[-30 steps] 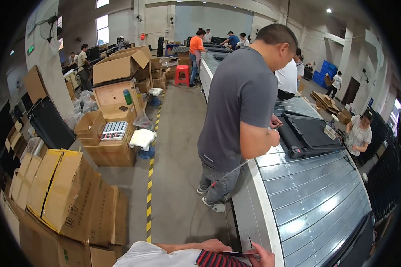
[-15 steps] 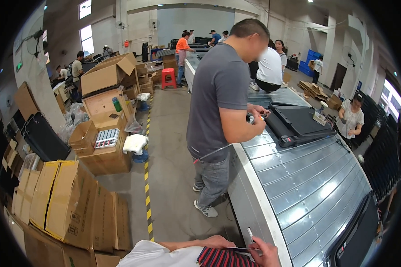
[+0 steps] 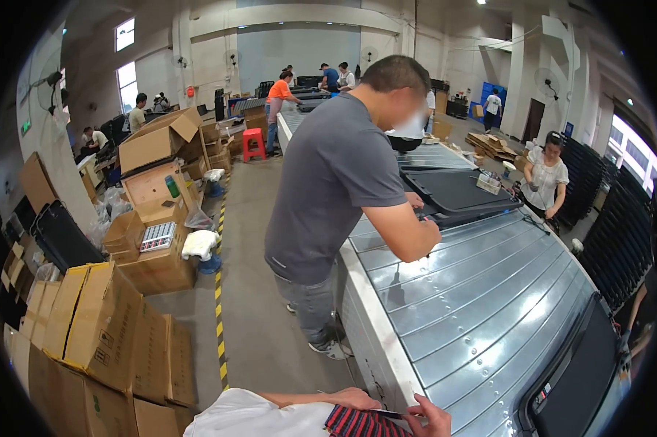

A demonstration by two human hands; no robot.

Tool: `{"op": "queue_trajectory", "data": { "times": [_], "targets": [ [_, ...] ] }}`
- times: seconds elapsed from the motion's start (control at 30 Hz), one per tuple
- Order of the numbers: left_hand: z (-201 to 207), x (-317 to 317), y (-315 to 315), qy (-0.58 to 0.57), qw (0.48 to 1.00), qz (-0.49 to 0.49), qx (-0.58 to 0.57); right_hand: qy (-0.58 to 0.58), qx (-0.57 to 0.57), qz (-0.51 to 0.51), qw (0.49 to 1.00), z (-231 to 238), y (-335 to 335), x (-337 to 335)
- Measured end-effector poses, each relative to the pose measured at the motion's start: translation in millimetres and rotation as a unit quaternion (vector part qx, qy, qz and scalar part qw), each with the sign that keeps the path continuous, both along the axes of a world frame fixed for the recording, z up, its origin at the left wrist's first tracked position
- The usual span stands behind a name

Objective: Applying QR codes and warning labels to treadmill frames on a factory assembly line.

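At the lower edge, my left hand (image 3: 356, 398) is closed round one end of a thin, flat dark piece (image 3: 386, 414), seen edge-on. My right hand (image 3: 432, 417) is at its other end, thumb and fingers pinched together. What kind of piece it is, I cannot make out. Red-and-black striped cloth (image 3: 365, 422) lies just below both hands, against my white top. To the right runs a conveyor (image 3: 474, 320) of shiny metal slats, with a black flat-bed machine (image 3: 572, 379) on its near end.
A person in a grey shirt (image 3: 335, 175) bends over another black machine (image 3: 459, 193) on the conveyor. Brown cartons (image 3: 99, 320) are stacked at left, beside a yellow-black floor line (image 3: 220, 320). Another person (image 3: 547, 175) stands across the conveyor. A red stool (image 3: 253, 143) stands farther off.
The person in grey has bent lower over the conveyor, hands now at the black machine's edge. A thin white stick upright by my right hand earlier is now mostly out of sight. My view has shifted right.
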State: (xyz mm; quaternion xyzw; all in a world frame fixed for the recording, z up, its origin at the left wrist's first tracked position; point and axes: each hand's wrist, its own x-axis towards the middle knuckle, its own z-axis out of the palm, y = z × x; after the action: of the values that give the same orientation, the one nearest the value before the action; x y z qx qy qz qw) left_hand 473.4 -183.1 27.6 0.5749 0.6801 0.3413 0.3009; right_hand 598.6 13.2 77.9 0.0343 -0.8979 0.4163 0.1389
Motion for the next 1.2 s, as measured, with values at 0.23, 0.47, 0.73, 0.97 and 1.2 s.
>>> {"op": "queue_trajectory", "data": {
  "times": [0.23, 0.47, 0.73, 0.97, 1.2],
  "targets": [
    [-13.2, 48.9, 88.9, 0.093, 0.991, -0.062, -0.070, -0.025, 0.000, -0.051, 0.998, -4.0, 76.2, 76.3],
    [4.6, 80.5, 125.0, 0.087, 0.990, -0.060, -0.094, -0.028, 0.018, -0.050, 0.998, -3.5, 111.6, 104.5],
    [12.2, 82.2, 110.9, 0.127, 0.987, -0.050, -0.086, -0.094, -0.064, -0.027, 0.993, 13.8, 89.4, 101.0],
    [14.1, 77.6, 92.9, 0.138, 0.979, -0.028, -0.145, -0.076, -0.050, -0.008, 0.996, 19.7, 73.6, 88.1],
    [8.6, 74.5, 76.6, 0.118, 0.986, -0.006, -0.122, -0.087, -0.005, 0.008, 0.996, 18.2, 61.7, 77.8]
  ]
}}
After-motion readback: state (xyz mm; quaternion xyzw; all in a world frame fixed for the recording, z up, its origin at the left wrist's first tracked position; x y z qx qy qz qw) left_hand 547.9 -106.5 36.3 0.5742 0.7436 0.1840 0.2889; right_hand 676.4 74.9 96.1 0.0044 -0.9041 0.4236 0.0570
